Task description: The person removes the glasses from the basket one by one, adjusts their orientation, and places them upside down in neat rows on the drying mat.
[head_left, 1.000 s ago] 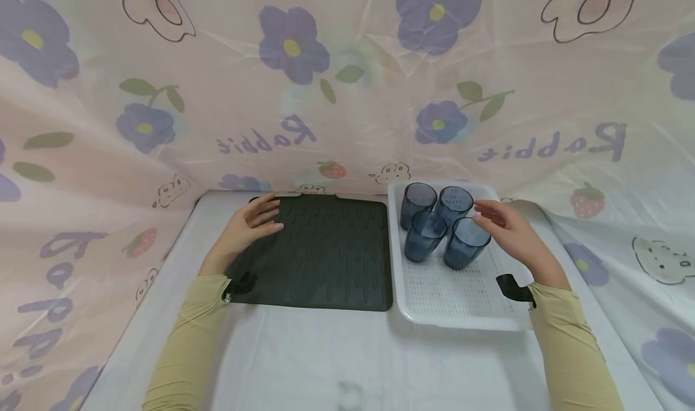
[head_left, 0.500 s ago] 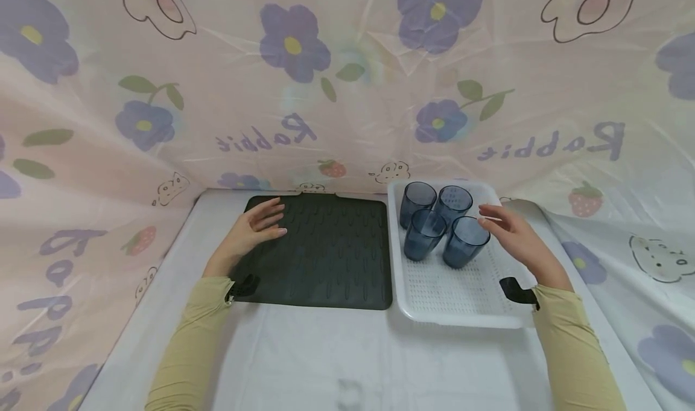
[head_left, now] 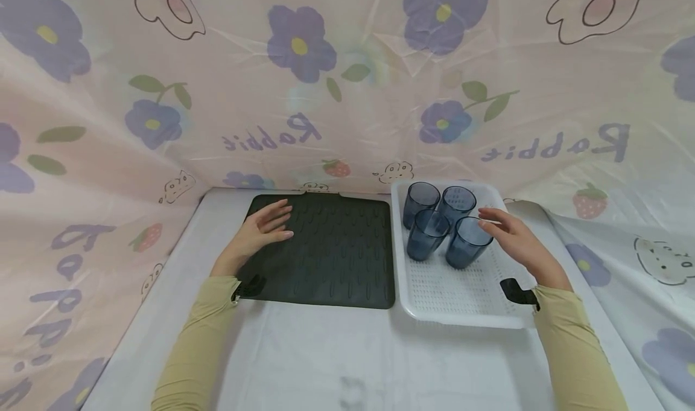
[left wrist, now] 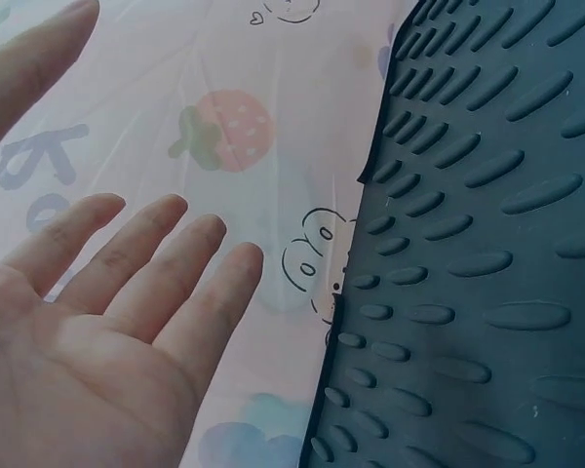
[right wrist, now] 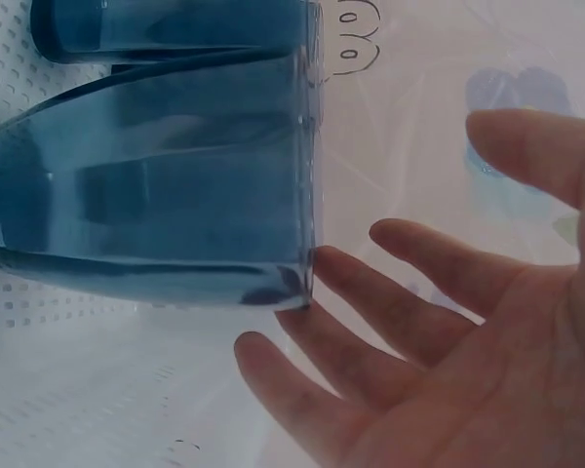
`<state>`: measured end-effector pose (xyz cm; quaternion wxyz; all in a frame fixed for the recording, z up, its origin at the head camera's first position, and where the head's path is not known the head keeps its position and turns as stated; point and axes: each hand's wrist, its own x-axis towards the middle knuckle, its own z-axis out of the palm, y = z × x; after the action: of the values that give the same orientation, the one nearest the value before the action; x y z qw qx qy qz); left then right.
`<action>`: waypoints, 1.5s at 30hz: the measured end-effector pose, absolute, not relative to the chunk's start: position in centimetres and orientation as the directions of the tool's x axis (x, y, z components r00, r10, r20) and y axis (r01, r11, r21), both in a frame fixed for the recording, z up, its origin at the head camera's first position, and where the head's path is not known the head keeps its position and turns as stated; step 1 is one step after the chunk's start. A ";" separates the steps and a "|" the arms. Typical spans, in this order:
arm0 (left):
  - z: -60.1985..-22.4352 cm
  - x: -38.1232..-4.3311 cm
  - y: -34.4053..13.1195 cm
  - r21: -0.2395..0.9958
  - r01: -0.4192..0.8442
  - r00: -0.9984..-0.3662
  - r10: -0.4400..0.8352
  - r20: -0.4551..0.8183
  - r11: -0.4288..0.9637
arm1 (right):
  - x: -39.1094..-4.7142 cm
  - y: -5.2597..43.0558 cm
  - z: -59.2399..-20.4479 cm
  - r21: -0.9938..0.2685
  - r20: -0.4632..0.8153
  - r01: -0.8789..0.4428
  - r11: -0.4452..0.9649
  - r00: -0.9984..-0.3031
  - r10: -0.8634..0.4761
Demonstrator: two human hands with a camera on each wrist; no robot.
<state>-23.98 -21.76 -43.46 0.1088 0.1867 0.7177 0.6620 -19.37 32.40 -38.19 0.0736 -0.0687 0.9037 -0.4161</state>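
Observation:
Several blue tinted drinking glasses (head_left: 428, 236) stand upright and close together in the back left part of a white perforated tray (head_left: 450, 299). My right hand (head_left: 513, 239) hovers by the rim of the front right glass (head_left: 467, 248), fingers spread and holding nothing. In the right wrist view the fingertips lie right by the rim of that glass (right wrist: 166, 185); whether they touch it I cannot tell. Over the left part of a black ridged mat (head_left: 331, 254) hangs my left hand (head_left: 256, 235), its fingers loosely extended and its palm bare in the left wrist view.
Mat and tray lie side by side on a white-covered table (head_left: 315, 350), the tray on the right. A printed curtain (head_left: 347, 115) with flowers and rabbits rises behind the table and along both sides.
My left hand has drifted slightly right over the mat. The right hand has shifted slightly away from the front right glass. The glasses stay put; the head view turned a little.

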 end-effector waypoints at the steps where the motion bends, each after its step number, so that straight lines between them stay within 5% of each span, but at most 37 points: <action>1: -43.5 -24.0 -21.7 0.991 0.123 -0.906 0.412 0.092 0.049 | -19.4 32.3 -38.2 -0.763 -0.079 -0.060 0.644 -0.979 -0.186; 26: -44.3 -24.1 -19.4 0.993 0.112 -0.887 0.447 0.116 -0.034 | -20.0 33.0 -38.9 -0.680 -0.170 -0.092 0.727 -0.945 -0.280; 45: -44.4 -24.3 -19.2 0.991 0.122 -0.875 0.465 0.135 -0.058 | -19.9 31.6 -39.8 -0.603 -0.076 -0.139 0.785 -0.970 -0.231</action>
<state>-24.26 -19.21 -44.37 0.1238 0.2174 0.6749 0.6942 -19.87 31.59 -39.84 0.0730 -0.0982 0.9420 -0.3125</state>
